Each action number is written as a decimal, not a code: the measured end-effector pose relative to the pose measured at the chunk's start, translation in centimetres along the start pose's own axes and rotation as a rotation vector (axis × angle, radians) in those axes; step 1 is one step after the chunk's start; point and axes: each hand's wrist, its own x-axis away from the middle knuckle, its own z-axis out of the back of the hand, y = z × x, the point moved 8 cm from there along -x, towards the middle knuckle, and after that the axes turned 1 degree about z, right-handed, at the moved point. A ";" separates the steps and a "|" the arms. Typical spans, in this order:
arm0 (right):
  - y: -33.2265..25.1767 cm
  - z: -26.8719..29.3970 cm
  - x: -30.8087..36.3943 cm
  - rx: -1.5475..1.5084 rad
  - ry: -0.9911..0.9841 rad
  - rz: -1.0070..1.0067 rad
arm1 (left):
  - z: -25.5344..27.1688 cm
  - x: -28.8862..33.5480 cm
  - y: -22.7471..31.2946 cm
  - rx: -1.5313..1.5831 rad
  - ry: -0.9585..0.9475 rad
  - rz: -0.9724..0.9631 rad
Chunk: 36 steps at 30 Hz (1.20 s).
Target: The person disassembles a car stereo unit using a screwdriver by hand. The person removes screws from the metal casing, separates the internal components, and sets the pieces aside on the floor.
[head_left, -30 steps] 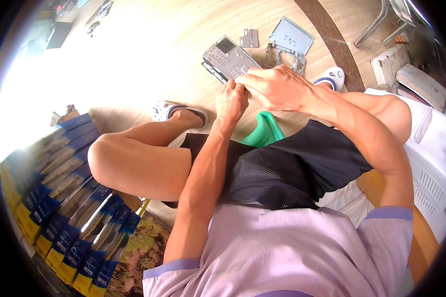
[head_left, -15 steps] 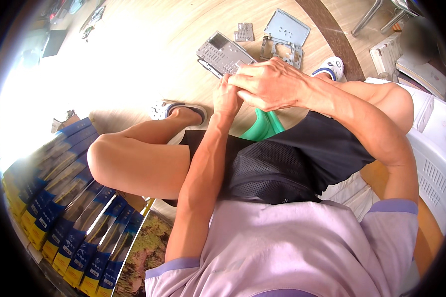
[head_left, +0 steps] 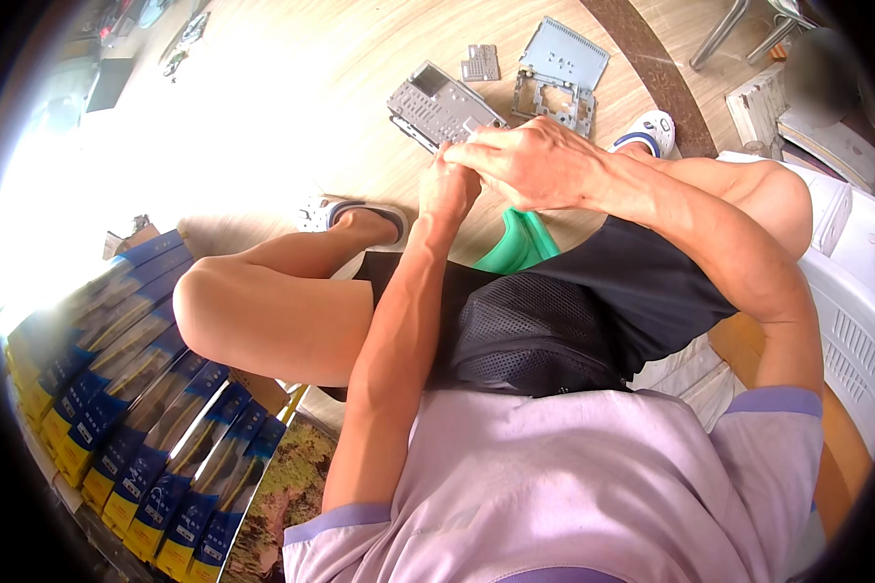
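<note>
In front of my lap, above the floor, my two hands meet. My left hand [head_left: 448, 190] is closed, its fingertips up against those of the other hand. My right hand [head_left: 542, 165] is bent into a pinch at the same spot. Whatever sits between the fingers is hidden or too small to name. Just beyond the fingertips lies a grey metal device chassis [head_left: 436, 99] with slots and a dark square window; my right hand covers its near corner.
Past the chassis lie a small grey perforated plate [head_left: 480, 63], a pale blue metal cover [head_left: 566, 55] and a cut-out metal frame [head_left: 578, 105]. Something green and curved [head_left: 517, 245] is between my legs. Blue-and-yellow packages [head_left: 156, 486] stand at the left; a white plastic piece [head_left: 851, 330] is at the right.
My hands stay together and have shifted very slightly to the right; the right fingers have changed their bend a little. The metal parts on the floor lie as before.
</note>
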 end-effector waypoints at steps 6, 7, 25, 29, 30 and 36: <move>0.1 -0.6 0.0 0.023 -0.047 -0.007 | 0.5 0.5 0.4 0.051 -0.042 0.052; -0.1 -0.3 0.0 0.016 -0.011 0.021 | 0.5 0.5 0.5 0.005 -0.057 0.044; -0.3 -0.7 -0.1 0.047 -0.028 0.047 | -0.4 0.3 0.2 -0.085 -0.097 -0.027; -1.2 0.3 -0.1 0.055 0.094 0.156 | -0.7 0.4 -1.0 -0.027 -0.135 0.124; -1.5 0.6 -0.1 0.058 0.130 0.185 | -0.8 0.5 -1.3 -0.024 -0.154 0.148; -0.6 -0.8 0.0 0.054 -0.071 0.044 | -0.5 0.6 -0.8 -0.034 -0.083 0.016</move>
